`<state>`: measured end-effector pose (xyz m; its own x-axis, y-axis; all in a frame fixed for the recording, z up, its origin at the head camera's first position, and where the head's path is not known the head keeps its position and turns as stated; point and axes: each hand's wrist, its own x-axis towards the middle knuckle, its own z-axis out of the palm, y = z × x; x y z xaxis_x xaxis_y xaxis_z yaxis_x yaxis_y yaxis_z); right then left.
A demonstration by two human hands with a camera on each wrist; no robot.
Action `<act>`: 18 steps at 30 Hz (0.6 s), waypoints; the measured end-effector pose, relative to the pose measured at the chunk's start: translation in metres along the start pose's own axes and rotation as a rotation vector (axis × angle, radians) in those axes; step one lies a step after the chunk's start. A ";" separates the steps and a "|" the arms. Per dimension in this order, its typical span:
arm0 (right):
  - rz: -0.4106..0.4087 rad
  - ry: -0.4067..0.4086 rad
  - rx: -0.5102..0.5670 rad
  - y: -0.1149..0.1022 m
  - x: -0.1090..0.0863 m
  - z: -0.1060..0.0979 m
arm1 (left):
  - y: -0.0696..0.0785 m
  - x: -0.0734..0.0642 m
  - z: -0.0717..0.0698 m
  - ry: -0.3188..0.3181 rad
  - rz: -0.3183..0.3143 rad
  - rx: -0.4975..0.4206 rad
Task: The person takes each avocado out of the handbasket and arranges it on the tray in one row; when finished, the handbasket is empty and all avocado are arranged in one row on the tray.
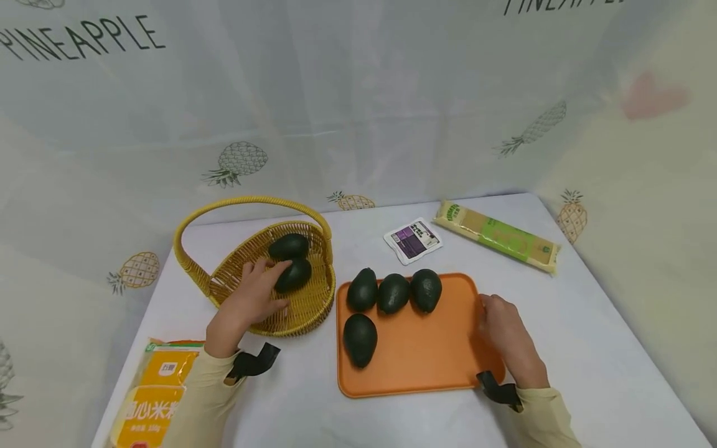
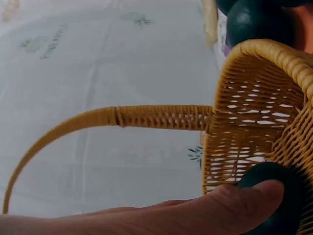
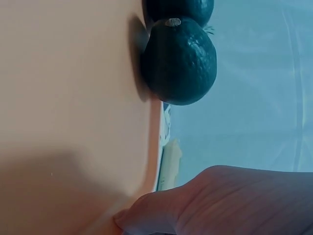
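Note:
My left hand (image 1: 249,302) reaches into a yellow wicker basket (image 1: 322,311) with a tall handle. Its fingers are spread beside a dark green avocado (image 1: 294,275), and one digit overlaps that fruit in the left wrist view. A second avocado (image 1: 289,246) lies just behind it in the basket. At the right edge of an orange tray (image 1: 414,354), my right hand (image 1: 506,333) holds the rim, thumb over the edge in the right wrist view. Several avocados sit on the tray: a row along the back, including an avocado (image 3: 178,61), and another avocado (image 1: 360,340) at front left.
Behind the tray lie a white and purple packet (image 1: 413,241) and a long green and beige noodle packet (image 1: 497,236). A yellow bag (image 1: 154,392) rests by my left forearm. A pineapple-print cloth (image 1: 358,112) hangs at the table's back edge.

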<state>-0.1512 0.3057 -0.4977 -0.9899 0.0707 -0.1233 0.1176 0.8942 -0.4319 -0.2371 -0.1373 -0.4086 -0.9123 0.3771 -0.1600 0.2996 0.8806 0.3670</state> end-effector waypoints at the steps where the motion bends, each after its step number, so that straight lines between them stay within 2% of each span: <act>1: -0.003 0.000 0.000 0.000 0.000 0.000 | 0.000 0.002 0.000 0.003 -0.006 -0.003; 10: -0.015 0.010 0.008 0.002 -0.003 0.001 | -0.001 0.018 0.012 -0.058 0.008 0.010; 12: -0.021 0.015 0.014 0.001 -0.004 0.002 | -0.002 0.020 0.014 -0.050 -0.006 0.012; 18: -0.007 0.018 0.020 0.002 -0.001 -0.002 | -0.002 0.028 0.022 0.030 -0.032 0.008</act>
<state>-0.1506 0.3085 -0.4966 -0.9920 0.0725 -0.1036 0.1118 0.8856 -0.4507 -0.2569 -0.1227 -0.4339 -0.9293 0.3402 -0.1441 0.2723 0.8942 0.3552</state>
